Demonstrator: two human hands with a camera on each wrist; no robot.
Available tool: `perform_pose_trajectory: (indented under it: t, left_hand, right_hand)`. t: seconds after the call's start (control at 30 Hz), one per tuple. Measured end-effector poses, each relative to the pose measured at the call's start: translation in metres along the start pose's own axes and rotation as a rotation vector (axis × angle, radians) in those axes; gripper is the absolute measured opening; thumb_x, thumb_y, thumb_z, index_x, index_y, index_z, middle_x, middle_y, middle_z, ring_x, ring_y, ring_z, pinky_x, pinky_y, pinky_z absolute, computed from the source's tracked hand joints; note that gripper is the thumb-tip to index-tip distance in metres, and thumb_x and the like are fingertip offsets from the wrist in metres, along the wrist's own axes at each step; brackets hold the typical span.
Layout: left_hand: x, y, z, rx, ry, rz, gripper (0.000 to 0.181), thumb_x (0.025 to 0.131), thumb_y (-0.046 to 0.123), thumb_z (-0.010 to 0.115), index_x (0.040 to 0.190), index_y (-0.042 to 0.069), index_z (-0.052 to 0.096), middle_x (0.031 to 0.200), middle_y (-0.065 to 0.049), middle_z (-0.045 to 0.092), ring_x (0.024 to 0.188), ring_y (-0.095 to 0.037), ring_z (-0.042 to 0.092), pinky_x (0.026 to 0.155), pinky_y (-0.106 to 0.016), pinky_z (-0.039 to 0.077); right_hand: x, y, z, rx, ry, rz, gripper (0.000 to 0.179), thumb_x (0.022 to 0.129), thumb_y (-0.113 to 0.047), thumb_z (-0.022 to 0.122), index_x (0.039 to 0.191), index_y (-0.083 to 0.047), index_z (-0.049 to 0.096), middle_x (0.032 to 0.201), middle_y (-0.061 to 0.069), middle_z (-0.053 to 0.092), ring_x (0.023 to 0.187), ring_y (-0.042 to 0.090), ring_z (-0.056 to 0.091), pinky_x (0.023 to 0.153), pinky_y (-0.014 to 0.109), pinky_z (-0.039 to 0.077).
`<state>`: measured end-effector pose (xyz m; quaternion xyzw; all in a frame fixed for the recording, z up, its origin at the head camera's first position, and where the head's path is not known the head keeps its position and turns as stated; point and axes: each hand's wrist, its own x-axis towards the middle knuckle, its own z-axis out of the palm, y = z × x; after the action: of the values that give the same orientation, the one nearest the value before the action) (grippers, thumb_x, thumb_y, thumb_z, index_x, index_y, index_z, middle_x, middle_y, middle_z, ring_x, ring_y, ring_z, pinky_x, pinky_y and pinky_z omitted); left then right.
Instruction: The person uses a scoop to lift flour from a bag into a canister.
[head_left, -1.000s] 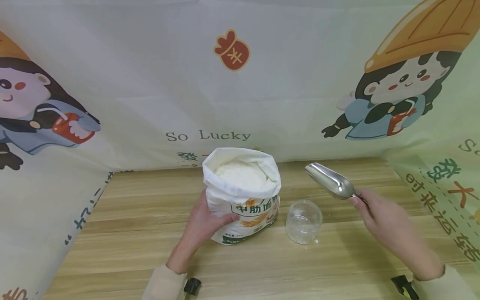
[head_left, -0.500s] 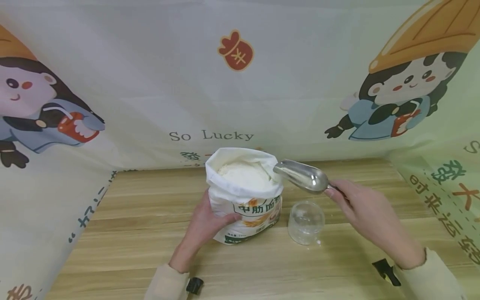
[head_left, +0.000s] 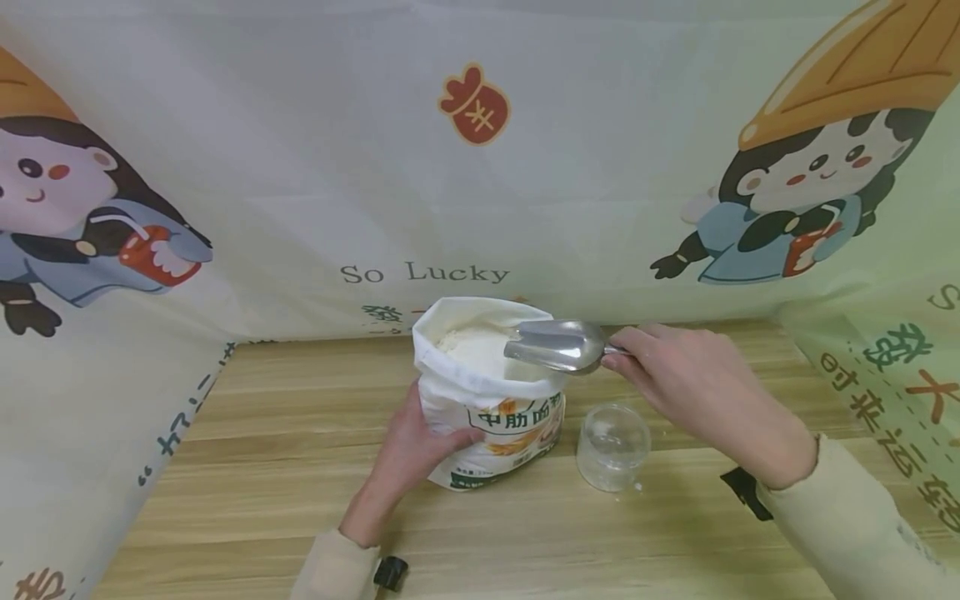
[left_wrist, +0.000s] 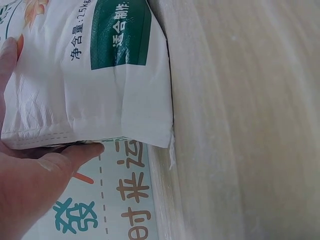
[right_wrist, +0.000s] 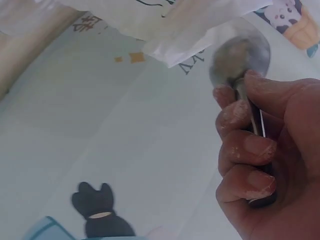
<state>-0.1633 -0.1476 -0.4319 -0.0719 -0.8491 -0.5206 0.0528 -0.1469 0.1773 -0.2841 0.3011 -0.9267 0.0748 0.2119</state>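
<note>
A white flour bag point(head_left: 450, 392) stands on the table with its top rolled open, and white flour point(head_left: 476, 350) shows inside. My left hand point(head_left: 416, 446) grips the bag's left side, thumb across the front; in the left wrist view its fingers point(left_wrist: 75, 155) lie along the bag's edge. In my right hand point(head_left: 686, 379) is the handle of a metal scoop point(head_left: 558, 344). The scoop's tip is over the bag's mouth, above the flour; whether it touches the flour I cannot tell. The right wrist view shows flour-dusted fingers point(right_wrist: 245, 150) curled round the handle.
A clear round container point(head_left: 613, 450) stands on the table just right of the bag, with a few white specks by its base. Wood-grain tabletop point(head_left: 262, 467) extends around them. Printed cloth point(head_left: 570, 208) hangs behind and at both sides.
My right hand has carried the scoop leftward, from beyond the clear container to over the bag's mouth. The left hand keeps its grip, and the bag stays in place.
</note>
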Motion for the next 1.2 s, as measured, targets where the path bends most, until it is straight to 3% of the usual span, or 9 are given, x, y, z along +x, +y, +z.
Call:
perform_pose_trajectory:
  t: [0.4, 0.67, 0.9, 1.2]
  left_hand:
    - [-0.003, 0.004, 0.001, 0.011, 0.032, 0.005, 0.098, 0.071, 0.019, 0.096, 0.15, 0.005, 0.041, 0.132, -0.016, 0.064, 0.12, -0.035, 0.062, 0.104, -0.057, 0.05]
    - [-0.003, 0.007, -0.001, 0.001, 0.022, 0.021, 0.102, 0.072, 0.021, 0.096, 0.153, 0.005, 0.035, 0.137, -0.018, 0.06, 0.125, -0.039, 0.059, 0.106, -0.06, 0.047]
    - [-0.002, 0.011, -0.002, 0.008, 0.019, -0.011, 0.108, 0.071, 0.024, 0.096, 0.156, 0.009, 0.032, 0.139, -0.017, 0.06, 0.124, -0.037, 0.059, 0.103, -0.058, 0.05]
    - [0.0, 0.014, -0.001, 0.016, 0.02, -0.006, 0.109, 0.07, 0.021, 0.096, 0.156, 0.007, 0.031, 0.136, -0.019, 0.062, 0.123, -0.039, 0.061, 0.103, -0.059, 0.05]
  right_hand:
    - [0.034, -0.024, -0.013, -0.11, -0.252, 0.036, 0.024, 0.099, -0.031, 0.071, 0.085, -0.012, 0.066, 0.063, -0.004, 0.048, 0.053, 0.016, 0.045, 0.042, 0.033, 0.04]
    - [0.046, -0.034, -0.015, -0.158, -0.392, 0.071, 0.024, 0.098, -0.034, 0.071, 0.094, -0.01, 0.074, 0.065, -0.004, 0.052, 0.057, 0.015, 0.044, 0.044, 0.028, 0.039]
    - [0.052, -0.035, -0.005, -0.172, -0.402, 0.059, 0.025, 0.097, -0.034, 0.072, 0.093, -0.009, 0.076, 0.061, -0.002, 0.051, 0.055, 0.015, 0.044, 0.043, 0.028, 0.04]
    - [0.055, -0.035, 0.012, -0.124, -0.377, 0.038, 0.024, 0.098, -0.03, 0.073, 0.096, -0.006, 0.075, 0.064, -0.002, 0.055, 0.057, 0.015, 0.046, 0.043, 0.026, 0.042]
